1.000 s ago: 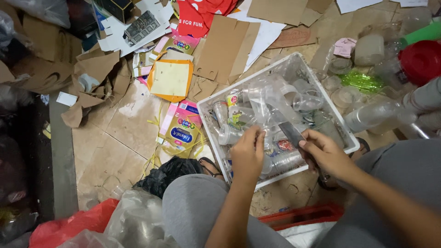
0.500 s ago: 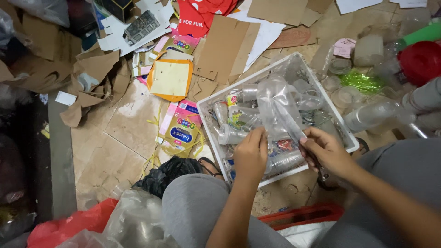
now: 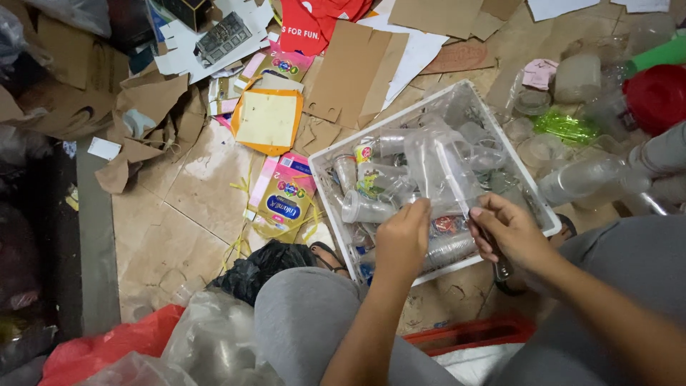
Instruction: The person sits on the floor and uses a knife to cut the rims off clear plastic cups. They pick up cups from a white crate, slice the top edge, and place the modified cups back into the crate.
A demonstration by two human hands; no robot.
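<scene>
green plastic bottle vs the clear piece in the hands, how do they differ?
The green bottle lies on the floor outside the white basket, untouched; the clear plastic piece is held over the basket by the left hand and right hand. The bottle is tinted green; the piece is colourless. Both are see-through plastic.

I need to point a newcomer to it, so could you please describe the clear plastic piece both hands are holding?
Find the white crate of clear cups on the floor. Above its middle, the left hand and right hand hold a clear plastic cup. Unlike the cups lying in the crate, it is lifted up and pinched by fingers.
</scene>
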